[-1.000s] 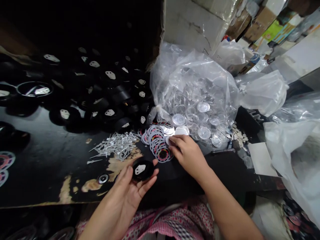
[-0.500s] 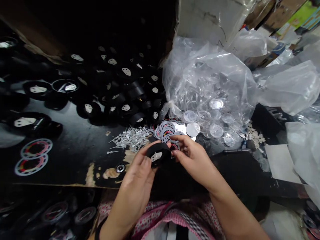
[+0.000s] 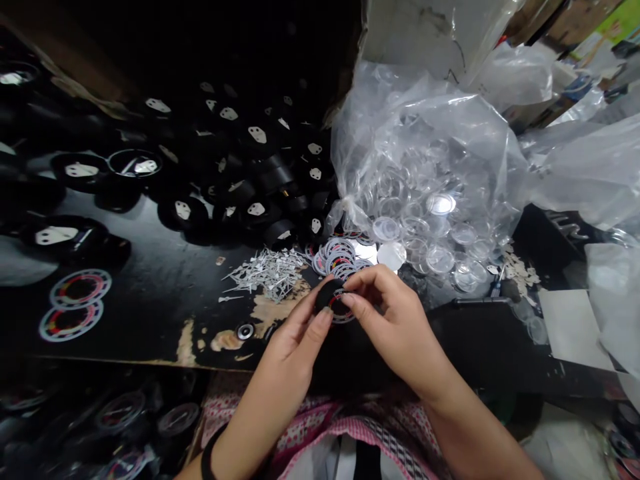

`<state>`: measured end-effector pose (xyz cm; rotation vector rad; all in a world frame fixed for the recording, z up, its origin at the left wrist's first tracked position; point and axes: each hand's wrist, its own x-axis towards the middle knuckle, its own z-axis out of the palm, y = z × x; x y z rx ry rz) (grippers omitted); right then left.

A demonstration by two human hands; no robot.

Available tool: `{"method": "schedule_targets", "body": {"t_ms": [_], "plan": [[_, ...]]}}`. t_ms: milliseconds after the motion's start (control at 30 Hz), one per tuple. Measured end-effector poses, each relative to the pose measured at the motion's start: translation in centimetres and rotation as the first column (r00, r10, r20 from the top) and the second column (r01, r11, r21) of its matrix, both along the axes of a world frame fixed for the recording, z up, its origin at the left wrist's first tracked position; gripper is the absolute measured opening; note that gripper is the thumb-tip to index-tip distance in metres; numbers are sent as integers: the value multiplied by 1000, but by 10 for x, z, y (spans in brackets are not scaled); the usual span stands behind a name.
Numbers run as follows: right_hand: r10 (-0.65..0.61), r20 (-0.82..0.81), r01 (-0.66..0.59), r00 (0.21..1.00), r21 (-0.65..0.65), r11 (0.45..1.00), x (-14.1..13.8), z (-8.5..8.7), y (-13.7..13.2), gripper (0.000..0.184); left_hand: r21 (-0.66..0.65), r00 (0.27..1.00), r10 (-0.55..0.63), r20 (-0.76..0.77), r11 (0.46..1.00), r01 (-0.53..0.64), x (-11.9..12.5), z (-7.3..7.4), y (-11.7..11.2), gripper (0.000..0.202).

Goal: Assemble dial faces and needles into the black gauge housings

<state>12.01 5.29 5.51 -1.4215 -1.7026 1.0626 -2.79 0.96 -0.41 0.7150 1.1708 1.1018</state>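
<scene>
The left hand [image 3: 295, 340] is closed around a small black housing [image 3: 327, 292], while the right hand [image 3: 400, 320] pinches a printed dial disc [image 3: 342, 311] against its mouth; the hands meet over the near part of the surface [image 3: 150, 280]. The left grip looks like a steadying one, probably so that the open side faces the right fingers. Whether the disc sits fully inside cannot be told.

Beyond, the clear bag [image 3: 430, 127] bulges with transparent round covers [image 3: 440, 257], its mouth turned nearby, presumably for easy reach. Many black housings [image 3: 273, 175] with pale plates fill the left and back. The pile of dial discs [image 3: 341, 252] lies just past the fingers, likely to shorten the right hand's travel, with slim grey pointers [image 3: 270, 273] heaped beside it and a small ring-shaped part [image 3: 245, 331] nearer the edge.

Half a second ago the held housing showed its pale plate; now the disc and fingers cover that spot, and the hands have drawn closer together.
</scene>
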Motion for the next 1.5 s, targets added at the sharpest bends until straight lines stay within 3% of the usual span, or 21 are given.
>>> {"method": "schedule_targets", "body": {"t_ms": [333,433,600,900,1067,1233,1500], "plan": [[6,-86,-14,996,-87,996,9,-9,6,3,-83,955,-28,296,995,55,3,7,7,26],[-8,-72,1,997,-93,996,7,-11,8,4,-71,955,-14,297,997,37,3,7,8,26],[-33,-162,-2,986,-215,977,2,-13,10,7,-91,946,22,324,996,8,2,9,6,25],[36,-113,-57,993,-182,982,7,-10,12,5,-72,952,-1,307,997,24,-3,4,5,25],[104,6,-102,995,-126,987,8,-2,14,3,-140,968,-55,246,986,92,-14,6,7,27],[49,-102,-69,994,-202,977,4,-3,13,7,-192,950,-5,312,979,69,-12,12,9,26],[5,-32,-10,999,-174,985,5,-6,7,7,-83,962,-49,270,994,74,-6,7,6,26]]}}
